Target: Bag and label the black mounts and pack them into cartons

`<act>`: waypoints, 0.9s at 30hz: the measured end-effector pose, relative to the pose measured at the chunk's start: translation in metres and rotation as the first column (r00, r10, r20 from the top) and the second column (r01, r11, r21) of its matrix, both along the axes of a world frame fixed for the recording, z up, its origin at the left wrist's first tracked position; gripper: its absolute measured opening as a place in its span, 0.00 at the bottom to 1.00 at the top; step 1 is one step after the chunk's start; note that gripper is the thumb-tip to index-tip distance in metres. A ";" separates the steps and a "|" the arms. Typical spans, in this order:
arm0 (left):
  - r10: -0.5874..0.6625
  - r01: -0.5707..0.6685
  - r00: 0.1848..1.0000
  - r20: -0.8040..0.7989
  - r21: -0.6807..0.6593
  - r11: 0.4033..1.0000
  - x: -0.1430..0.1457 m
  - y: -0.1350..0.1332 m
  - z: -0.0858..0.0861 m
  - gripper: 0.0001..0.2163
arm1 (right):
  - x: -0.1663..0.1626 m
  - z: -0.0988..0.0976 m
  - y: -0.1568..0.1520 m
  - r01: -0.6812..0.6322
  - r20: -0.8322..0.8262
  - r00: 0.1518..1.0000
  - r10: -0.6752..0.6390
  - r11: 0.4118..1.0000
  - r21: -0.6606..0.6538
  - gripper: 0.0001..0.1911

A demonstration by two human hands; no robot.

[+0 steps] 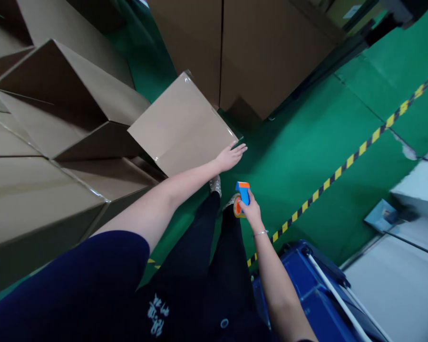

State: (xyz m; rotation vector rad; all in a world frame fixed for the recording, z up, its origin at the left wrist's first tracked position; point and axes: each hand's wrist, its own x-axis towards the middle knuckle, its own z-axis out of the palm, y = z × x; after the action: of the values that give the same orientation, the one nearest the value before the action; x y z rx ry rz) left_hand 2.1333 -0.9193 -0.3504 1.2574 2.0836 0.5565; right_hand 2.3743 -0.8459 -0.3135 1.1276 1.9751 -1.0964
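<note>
A brown cardboard box (185,123) with clear tape at its edges is in the middle of the view, beside a stack of open boxes. Flat against its near right corner lies my left hand (231,156), fingers stretched out past the edge. My right hand (250,209) is wrapped round a blue and orange tape dispenser (244,194), lower and to the right of the box. The dispenser is apart from the box, above my shoe. What the underside of the box rests on is hidden.
Open cardboard boxes (82,109) crowd the left side. Large closed cartons (267,52) stand at the top. Yellow and black floor tape (337,172) crosses the green floor (314,147). A blue plastic bin (303,285) with a white bar is at the lower right.
</note>
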 end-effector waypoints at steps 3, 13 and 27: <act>0.261 -0.239 0.948 0.182 -0.131 0.962 0.027 -0.014 0.036 0.15 | 0.025 0.035 0.004 -0.109 -0.215 0.966 0.145 0.979 0.171 0.42; 0.502 -0.610 0.187 0.844 -0.301 0.733 0.055 -0.085 0.113 0.10 | 0.013 0.087 -0.012 -0.420 -0.386 0.700 0.601 0.783 0.458 0.33; 0.943 -0.853 0.259 0.208 -0.409 0.325 -0.199 -0.316 0.041 0.10 | -0.118 0.109 -0.162 -0.655 -0.113 0.700 0.705 0.698 0.290 0.36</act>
State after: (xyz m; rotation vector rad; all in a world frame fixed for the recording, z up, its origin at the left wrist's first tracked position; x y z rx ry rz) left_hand 1.9344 -1.2351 -0.3097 -0.4022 2.2093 0.9412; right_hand 2.2567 -1.0084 -0.2046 0.2711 2.4407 -0.6009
